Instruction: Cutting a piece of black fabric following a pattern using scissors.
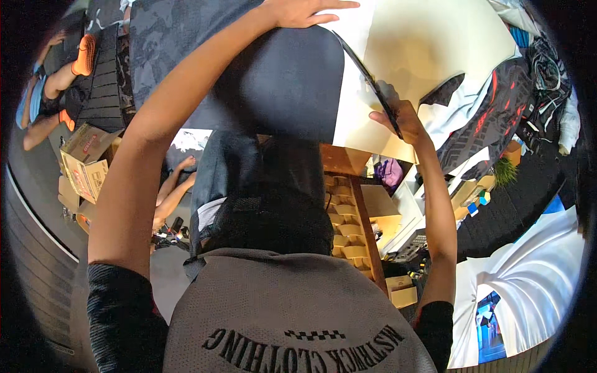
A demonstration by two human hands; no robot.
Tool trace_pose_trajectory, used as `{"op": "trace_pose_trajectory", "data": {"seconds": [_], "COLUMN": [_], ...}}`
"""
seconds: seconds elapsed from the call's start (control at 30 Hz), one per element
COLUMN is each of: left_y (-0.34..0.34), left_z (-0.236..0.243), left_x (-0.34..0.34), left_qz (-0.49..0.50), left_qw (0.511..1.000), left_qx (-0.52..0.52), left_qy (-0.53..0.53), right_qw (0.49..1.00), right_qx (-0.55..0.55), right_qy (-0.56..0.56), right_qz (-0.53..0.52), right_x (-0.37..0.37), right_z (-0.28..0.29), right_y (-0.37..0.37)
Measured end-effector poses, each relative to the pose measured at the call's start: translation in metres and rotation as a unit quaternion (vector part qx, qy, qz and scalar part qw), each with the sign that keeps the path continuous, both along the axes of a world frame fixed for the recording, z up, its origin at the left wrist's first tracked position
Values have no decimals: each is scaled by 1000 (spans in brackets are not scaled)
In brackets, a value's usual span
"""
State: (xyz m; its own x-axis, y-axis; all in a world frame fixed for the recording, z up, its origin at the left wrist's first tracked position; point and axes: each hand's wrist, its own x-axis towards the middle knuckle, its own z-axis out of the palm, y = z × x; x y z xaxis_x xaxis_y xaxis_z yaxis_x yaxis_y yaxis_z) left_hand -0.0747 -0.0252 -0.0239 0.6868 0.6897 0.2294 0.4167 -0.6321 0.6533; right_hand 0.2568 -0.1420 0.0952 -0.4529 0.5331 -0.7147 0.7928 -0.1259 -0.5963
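My left hand (305,12) lies at the top of the view with its fingers stretched out. It presses on the dark fabric piece (280,87) and the white sheet (354,118) beside it. My right hand (407,118) grips the lower end of a long, thin, slightly curved black tool (367,76). Its kind does not show clearly. The tool slants up and left across the white sheet, its far end close to the curved edge of the dark piece. Shadow partly hides my right fingers. Cream sheet material (429,37) spreads to the right of the tool.
Patterned dark fabric (168,43) covers the table's left part. Black and red cloth (497,105) hangs at the right. Below stand a wooden drawer unit (348,217) and white glossy fabric (528,261). Cardboard boxes (87,161) and a person in orange socks (84,56) are at the left.
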Motion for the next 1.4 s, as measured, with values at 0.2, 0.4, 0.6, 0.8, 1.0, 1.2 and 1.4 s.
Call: {"op": "trace_pose_trajectory", "data": {"seconds": [0.2, 0.4, 0.6, 0.8, 1.0, 1.2, 1.4], "left_y": [1, 3, 7, 7, 5, 5, 4], "left_z": [6, -12, 22, 30, 31, 27, 25], "left_x": [0, -3, 2, -2, 0, -1, 0], "left_qz": [6, 0, -27, -28, -20, -38, -35], "left_qw": [997, 999, 993, 990, 991, 982, 986], "left_qx": [-28, -36, -84, -107, -108, -182, -164], "left_qy": [66, 25, 83, 86, 81, 41, 12], "right_qw": [999, 999, 995, 999, 995, 997, 996], "right_qx": [39, -9, -42, -20, 47, -38, -76], "right_qy": [29, -22, -53, 13, 70, 18, 11], "right_qz": [7, 41, 68, 31, 49, 65, 36], "right_x": [0, -2, 6, 4, 7, 5, 14], "right_z": [5, 15, 14, 11, 7, 16, 7], "right_y": [7, 27, 35, 32, 31, 44, 45]}}
